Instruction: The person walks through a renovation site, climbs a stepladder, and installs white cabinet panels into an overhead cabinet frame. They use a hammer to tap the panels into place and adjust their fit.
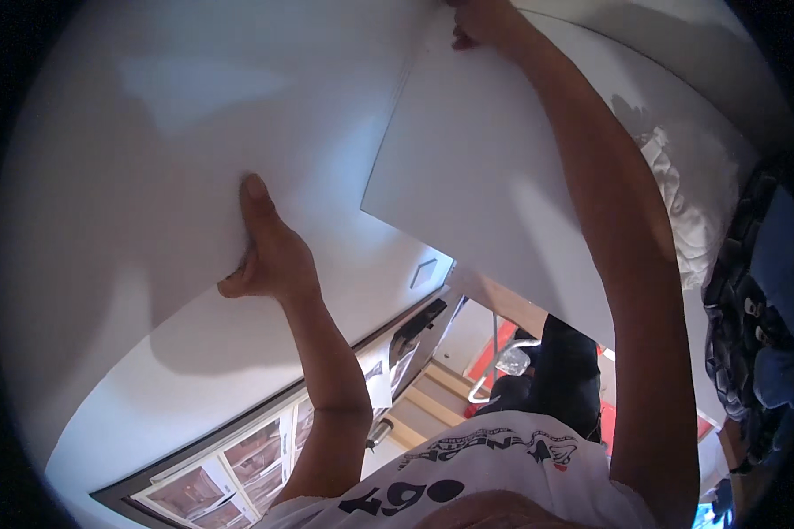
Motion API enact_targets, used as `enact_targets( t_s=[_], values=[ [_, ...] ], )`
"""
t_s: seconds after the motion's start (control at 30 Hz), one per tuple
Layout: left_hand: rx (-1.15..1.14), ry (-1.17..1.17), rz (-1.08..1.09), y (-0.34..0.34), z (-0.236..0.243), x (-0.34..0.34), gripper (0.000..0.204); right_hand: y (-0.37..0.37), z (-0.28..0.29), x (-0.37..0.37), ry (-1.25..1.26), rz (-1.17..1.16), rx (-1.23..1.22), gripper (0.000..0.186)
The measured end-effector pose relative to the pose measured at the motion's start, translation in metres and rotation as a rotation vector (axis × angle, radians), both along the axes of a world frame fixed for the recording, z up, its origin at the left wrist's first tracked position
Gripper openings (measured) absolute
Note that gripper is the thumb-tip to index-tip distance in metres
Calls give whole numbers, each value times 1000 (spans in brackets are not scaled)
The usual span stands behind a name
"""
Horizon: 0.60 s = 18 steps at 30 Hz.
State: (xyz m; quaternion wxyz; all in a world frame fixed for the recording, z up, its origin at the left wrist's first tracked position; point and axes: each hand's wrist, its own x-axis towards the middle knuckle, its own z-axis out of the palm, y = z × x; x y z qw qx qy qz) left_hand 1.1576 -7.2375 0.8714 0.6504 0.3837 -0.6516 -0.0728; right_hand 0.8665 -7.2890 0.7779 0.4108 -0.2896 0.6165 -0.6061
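Note:
My left hand (278, 257) is at the lower edge of a large white sheet (88, 238). Its thumb lies up along the sheet's face and one finger is bent at the edge; the other fingers are hidden. My right arm reaches up to the top of the view. There my right hand (488, 25) is closed near the upper part of a white panel (476, 150), partly cut off by the frame. Whatever its fingers hold cannot be made out. This panel has a square corner and a straight edge toward the sheet.
A dark-framed cabinet or window (238, 450) runs along the lower left. Crumpled white cloth (679, 207) lies at the right, beside a dark quilted item (732, 309). Below are wooden slats (428, 401), a bent metal tube (481, 388) and a small hexagonal mark (423, 273) on the white surface.

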Motion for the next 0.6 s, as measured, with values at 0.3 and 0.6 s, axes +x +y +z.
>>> enact_targets(
  t_s=[0.3,0.6],
  values=[
    [123,109,36,5,6,-11,15,-9,-13,-8,465,121,19,49],
    [99,88,102,0,0,-1,16,5,14,-5,139,125,74,53]
  ],
)
